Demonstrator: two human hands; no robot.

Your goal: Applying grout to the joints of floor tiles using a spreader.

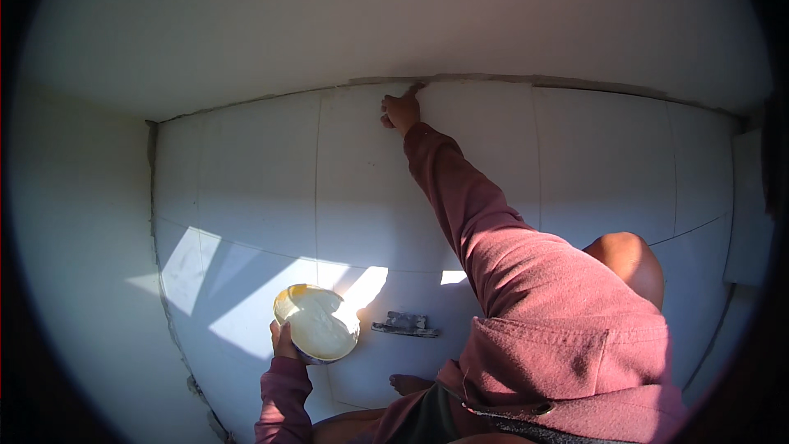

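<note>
At the lower left, my left hand (pixel 284 340) grips the side of a round yellow-rimmed tub (pixel 306 289). Smooth white paste (pixel 322 325) fills much of it. My right arm stretches far forward, and my right hand (pixel 401 110) is at the joint (pixel 468 77) where the white floor tiles meet the far wall. One finger reaches out to that joint while the others are loosely bent and apart, with nothing visible in them. Between the tub and my body, a putty-smeared trowel (pixel 404 325) lies on the tiles.
White tiles (pixel 255 173) with thin seams cover the floor, and sunlight patches fall across the left part. Walls stand ahead and at the left (pixel 82 255), with rough gaps along their base. My bent knee (pixel 629 263) is at the right; my bare foot (pixel 409 383) rests near the trowel.
</note>
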